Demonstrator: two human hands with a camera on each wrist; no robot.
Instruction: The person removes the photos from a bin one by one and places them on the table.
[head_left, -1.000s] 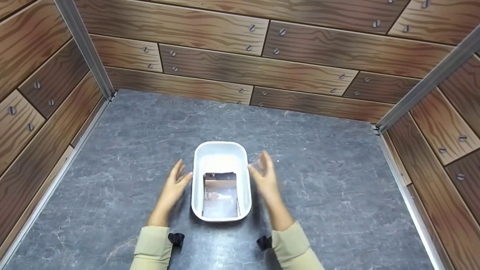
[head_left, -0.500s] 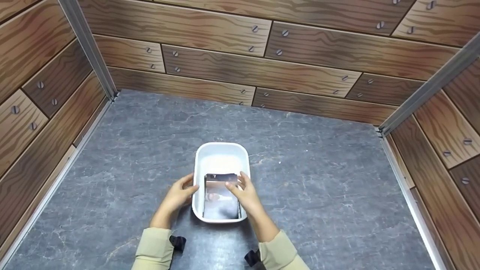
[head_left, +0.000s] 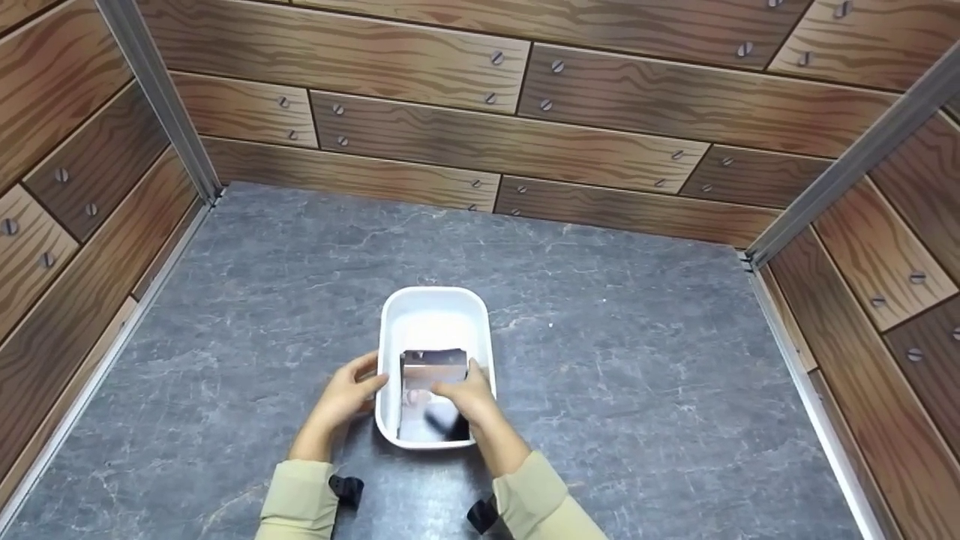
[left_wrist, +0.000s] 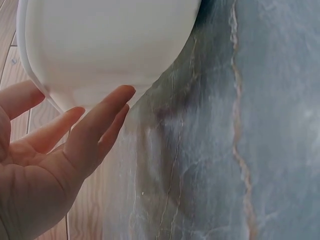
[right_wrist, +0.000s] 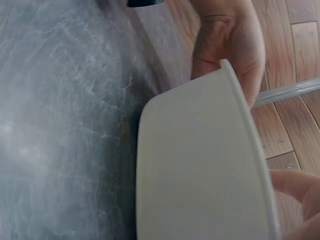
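Observation:
A white oblong tub (head_left: 435, 300) stands on the grey marbled tabletop. A glossy rectangular thing (head_left: 420, 431), dark at its far end and with a mirror-like face, lies in its near half. My left hand (head_left: 343, 397) holds the tub's left side, thumb at the rim and fingers on the outer wall, as the left wrist view also shows. My right hand (head_left: 476, 409) reaches over the right rim into the tub. Its thumb is spread over the glossy thing and its fingers are at that thing's right edge, partly hidden. In the right wrist view the tub's wall (right_wrist: 200, 165) fills the middle.
Wood-patterned panels (head_left: 420, 112) wall in the back and both sides of the tabletop (head_left: 637, 375). Metal posts (head_left: 161, 97) stand in the back corners. Light strips run along the side edges. Each wrist carries a small black camera (head_left: 349, 491).
Both hands have come in from beside the tub. The left hand has taken the left rim. The right hand has moved left over the right rim and down to the glossy thing.

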